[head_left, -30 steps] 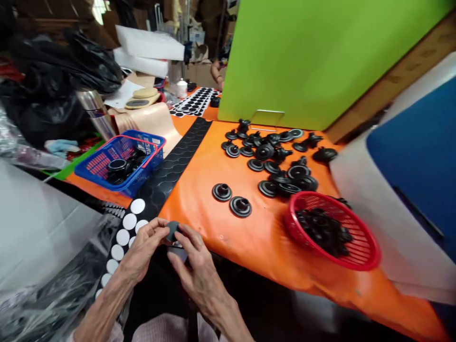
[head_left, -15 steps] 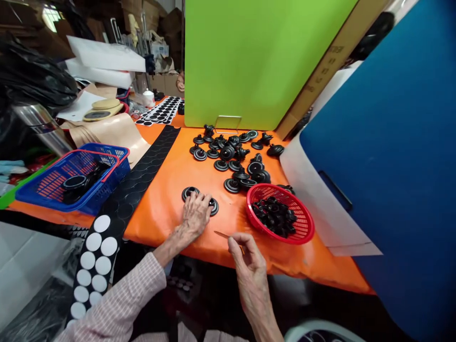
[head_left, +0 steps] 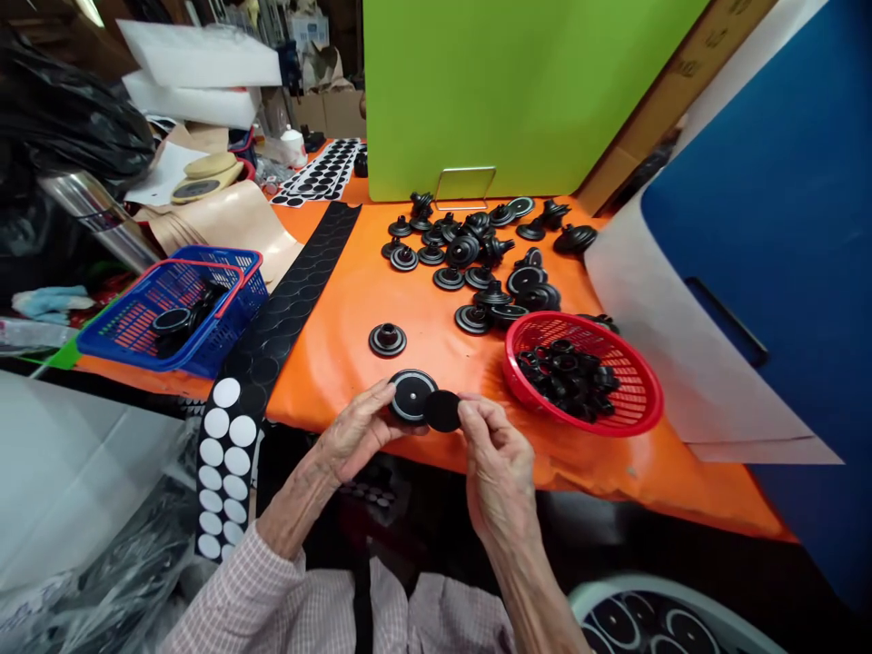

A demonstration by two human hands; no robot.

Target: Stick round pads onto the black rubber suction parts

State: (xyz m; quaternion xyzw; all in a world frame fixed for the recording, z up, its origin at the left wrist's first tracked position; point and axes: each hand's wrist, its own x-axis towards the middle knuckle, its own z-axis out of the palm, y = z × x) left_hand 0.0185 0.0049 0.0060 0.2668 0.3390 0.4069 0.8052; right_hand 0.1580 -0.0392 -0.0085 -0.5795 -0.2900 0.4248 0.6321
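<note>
My left hand [head_left: 358,430] grips a round black part [head_left: 411,396] by its rim, its flat face with a pale ring turned up toward me. Pinched between thumb and finger of my right hand [head_left: 500,454] is a thin black disc [head_left: 442,411], whose left edge overlaps the right rim of the round part. Behind them, one black knob-like part [head_left: 387,340] sits on the orange table cover [head_left: 327,363] with its stem up. To the right stands a red basket [head_left: 650,400] holding small black rings [head_left: 569,372].
Several black parts [head_left: 463,251] lie in a pile before a green board [head_left: 504,91]. A black strip with white circles [head_left: 228,454] hangs over the left edge, beside a blue basket [head_left: 194,359]. A blue panel [head_left: 769,236] leans at the right.
My left hand has lifted one of the two round parts off the table and brought it nearer. The disc in my right hand, edge-on before, now shows its flat face beside that part.
</note>
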